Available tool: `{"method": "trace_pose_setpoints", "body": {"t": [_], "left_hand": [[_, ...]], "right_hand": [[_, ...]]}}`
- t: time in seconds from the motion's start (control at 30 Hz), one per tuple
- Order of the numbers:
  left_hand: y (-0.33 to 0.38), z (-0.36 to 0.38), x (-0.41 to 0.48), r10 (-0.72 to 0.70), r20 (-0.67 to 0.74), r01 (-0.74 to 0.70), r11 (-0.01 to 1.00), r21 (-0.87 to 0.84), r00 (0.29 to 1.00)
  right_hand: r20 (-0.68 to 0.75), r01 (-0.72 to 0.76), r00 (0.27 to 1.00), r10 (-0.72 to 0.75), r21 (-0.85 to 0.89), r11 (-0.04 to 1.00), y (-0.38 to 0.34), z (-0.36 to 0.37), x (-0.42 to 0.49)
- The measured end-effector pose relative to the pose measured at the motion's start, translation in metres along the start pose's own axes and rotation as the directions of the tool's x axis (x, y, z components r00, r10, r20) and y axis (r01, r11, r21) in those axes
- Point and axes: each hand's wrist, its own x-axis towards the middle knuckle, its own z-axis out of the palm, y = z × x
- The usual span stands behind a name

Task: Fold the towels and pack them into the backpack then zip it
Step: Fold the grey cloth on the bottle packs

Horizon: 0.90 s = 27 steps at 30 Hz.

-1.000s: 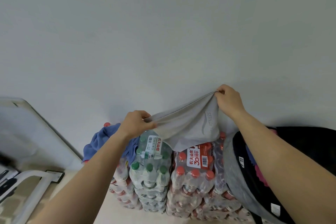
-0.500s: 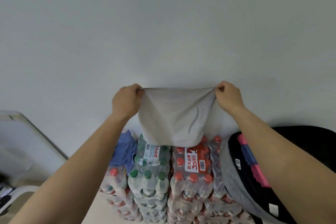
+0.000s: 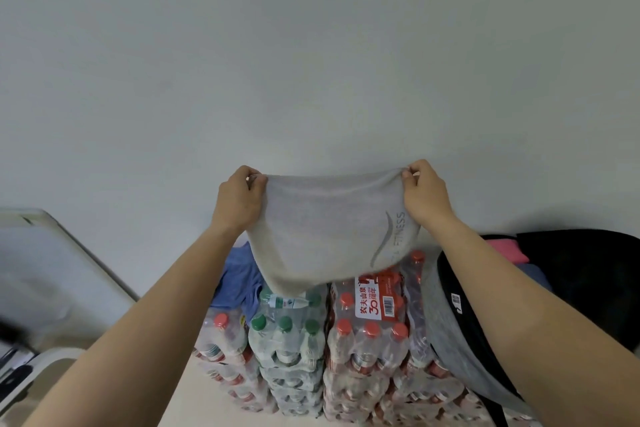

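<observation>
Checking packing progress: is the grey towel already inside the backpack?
No, the left hand and right hand hold the grey towel stretched in the air by its top corners, outside the backpack.

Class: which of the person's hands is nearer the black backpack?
Right. The right hand pinches the grey towel at one corner, up-left of the backpack; the left hand pinches the opposite corner, farther left.

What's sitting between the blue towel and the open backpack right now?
Head view: shrink-wrapped water bottle packs fill that stretch, green-capped beside the blue towel, red-capped beside the backpack. The grey towel hangs above them.
</observation>
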Motion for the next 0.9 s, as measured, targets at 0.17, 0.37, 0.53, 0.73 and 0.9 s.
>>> {"method": "trace_pose_setpoints", "body": {"t": [0.17, 0.37, 0.53, 0.73, 0.9], "left_hand": [[-0.036, 0.013, -0.001, -0.062, 0.048, 0.057, 0.994, 0.092, 0.997], [-0.082, 0.044, 0.010, -0.157, 0.089, 0.135, 0.969, 0.208, 0.984], [-0.095, 0.074, 0.027, -0.239, 0.079, 0.244, 0.968, -0.053, 0.968], [-0.113, 0.090, 0.002, -0.304, 0.093, 0.317, 0.927, -0.199, 0.948], [-0.144, 0.098, -0.047, -0.447, 0.134, 0.463, 0.875, -0.139, 0.885]], "right_hand": [[0.078, -0.091, 0.992, 0.098, -0.078, 0.993, 0.023, 0.028, -0.006], [0.155, -0.090, 0.978, 0.136, -0.273, 0.958, 0.060, 0.066, 0.000], [0.173, -0.272, 0.952, 0.253, 0.098, 0.957, 0.071, 0.091, 0.013], [0.200, -0.394, 0.916, 0.347, 0.303, 0.867, 0.096, 0.098, 0.002], [0.220, -0.392, 0.900, 0.377, 0.028, 0.919, 0.129, 0.099, -0.028]]}}
